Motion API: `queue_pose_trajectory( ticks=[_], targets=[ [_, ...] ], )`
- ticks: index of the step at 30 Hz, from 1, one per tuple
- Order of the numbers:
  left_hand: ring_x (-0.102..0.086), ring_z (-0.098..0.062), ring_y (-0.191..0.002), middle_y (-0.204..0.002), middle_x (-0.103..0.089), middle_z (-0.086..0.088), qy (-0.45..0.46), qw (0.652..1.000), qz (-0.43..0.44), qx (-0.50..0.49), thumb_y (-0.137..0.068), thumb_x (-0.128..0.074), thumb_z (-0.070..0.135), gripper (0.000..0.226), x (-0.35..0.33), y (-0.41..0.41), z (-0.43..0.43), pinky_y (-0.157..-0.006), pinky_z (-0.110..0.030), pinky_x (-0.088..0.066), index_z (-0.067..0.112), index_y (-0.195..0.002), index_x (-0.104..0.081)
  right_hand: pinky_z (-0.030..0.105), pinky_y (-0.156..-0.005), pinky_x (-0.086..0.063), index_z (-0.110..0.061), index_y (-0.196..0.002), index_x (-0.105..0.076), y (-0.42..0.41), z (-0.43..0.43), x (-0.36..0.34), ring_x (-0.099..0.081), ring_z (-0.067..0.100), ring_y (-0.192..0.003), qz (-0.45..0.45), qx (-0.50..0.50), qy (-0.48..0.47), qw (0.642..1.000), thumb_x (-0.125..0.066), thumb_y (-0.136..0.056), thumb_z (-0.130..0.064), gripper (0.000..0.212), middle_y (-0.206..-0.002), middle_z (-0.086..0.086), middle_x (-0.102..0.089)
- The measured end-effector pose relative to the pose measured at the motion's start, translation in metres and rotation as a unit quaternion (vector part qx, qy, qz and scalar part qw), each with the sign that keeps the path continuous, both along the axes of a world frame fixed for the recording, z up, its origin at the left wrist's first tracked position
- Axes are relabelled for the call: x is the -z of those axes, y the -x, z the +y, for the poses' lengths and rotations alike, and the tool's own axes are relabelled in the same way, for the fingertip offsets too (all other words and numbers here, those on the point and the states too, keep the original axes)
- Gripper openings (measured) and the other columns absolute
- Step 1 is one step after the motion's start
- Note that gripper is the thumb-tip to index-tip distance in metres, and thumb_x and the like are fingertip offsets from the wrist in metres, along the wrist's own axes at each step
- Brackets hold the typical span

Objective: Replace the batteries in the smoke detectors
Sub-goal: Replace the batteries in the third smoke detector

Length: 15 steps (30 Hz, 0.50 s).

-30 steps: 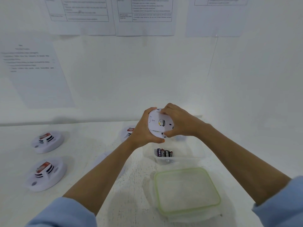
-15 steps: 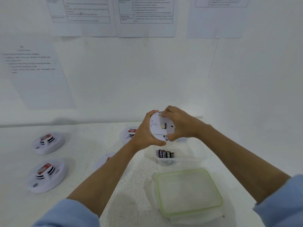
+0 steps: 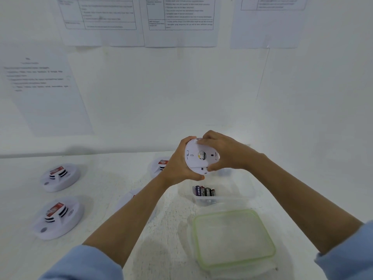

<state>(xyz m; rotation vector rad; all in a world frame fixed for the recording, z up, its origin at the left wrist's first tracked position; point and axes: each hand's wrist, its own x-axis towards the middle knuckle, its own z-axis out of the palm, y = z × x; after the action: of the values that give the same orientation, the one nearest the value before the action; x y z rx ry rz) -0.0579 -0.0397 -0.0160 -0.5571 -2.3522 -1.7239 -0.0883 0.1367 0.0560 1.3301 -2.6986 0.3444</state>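
Batteries [image 3: 204, 191] read Eveready; detector [image 3: 194, 158] held.

Bare table [image 3: 105, 184] strip is free between far-left detector [image 3: 60, 176], near-left detector [image 3: 58, 217] and left forearm [image 3: 125, 219]. White disc [image 3: 129, 199] under that forearm is probably another detector, mostly hidden. One more detector [image 3: 159, 165] sits just behind left hand [image 3: 179, 166]. Right side is blocked by open container [image 3: 242, 191], with lid [image 3: 234, 241] in front of it. Left hand and right hand [image 3: 226, 154] grip held detector [image 3: 200, 156] above the container's far side, with wall [image 3: 181, 98] close behind.

One battery [image 3: 207, 191] in the clear box [image 3: 245, 196] reads EVEREADY; print on the wall sheets [image 3: 179, 35] is too blurred to read.
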Motion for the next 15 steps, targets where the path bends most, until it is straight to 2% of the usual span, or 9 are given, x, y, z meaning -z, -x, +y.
queue_pose_trajectory(
  ticks=[3, 10, 15],
  targets=[
    [-0.045, 0.008, -0.114, -0.128, -0.041, 0.016, 0.004, 1.0, 0.003, 0.0, -0.05, -0.082, 0.005, 0.095, 0.0017, 0.0005, 0.0009, -0.088, -0.013, -0.045, 0.037, -0.124, -0.032, 0.02, -0.08, -0.035, -0.012, -0.136, -0.041, 0.0006, -0.0004, -0.0019, -0.044, 0.018, -0.106, 0.009, 0.009, -0.02, 1.0, -0.077, -0.07, -0.028, 0.077, -0.117, 0.005, -0.046],
    [-0.046, 0.009, -0.112, -0.126, -0.041, 0.016, 0.016, 1.0, -0.004, 0.007, -0.049, -0.082, 0.006, 0.096, 0.0015, -0.0001, 0.0029, -0.086, -0.013, -0.046, 0.039, -0.123, -0.03, 0.027, -0.084, -0.041, -0.003, -0.123, -0.05, 0.0012, 0.0037, 0.0049, -0.049, 0.024, -0.099, 0.033, -0.001, 0.0, 0.999, -0.081, -0.06, -0.034, 0.077, -0.109, 0.01, -0.052],
    [-0.047, 0.006, -0.112, -0.126, -0.043, 0.014, 0.015, 1.0, 0.004, 0.01, -0.049, -0.082, 0.005, 0.097, 0.0019, 0.0009, 0.0028, -0.087, -0.015, -0.046, 0.038, -0.124, -0.031, 0.025, -0.077, -0.037, 0.004, -0.112, -0.054, -0.0007, 0.0049, 0.0061, -0.053, 0.028, -0.088, 0.057, -0.005, 0.004, 0.998, -0.07, -0.053, -0.039, 0.075, -0.1, 0.014, -0.055]
  ],
)
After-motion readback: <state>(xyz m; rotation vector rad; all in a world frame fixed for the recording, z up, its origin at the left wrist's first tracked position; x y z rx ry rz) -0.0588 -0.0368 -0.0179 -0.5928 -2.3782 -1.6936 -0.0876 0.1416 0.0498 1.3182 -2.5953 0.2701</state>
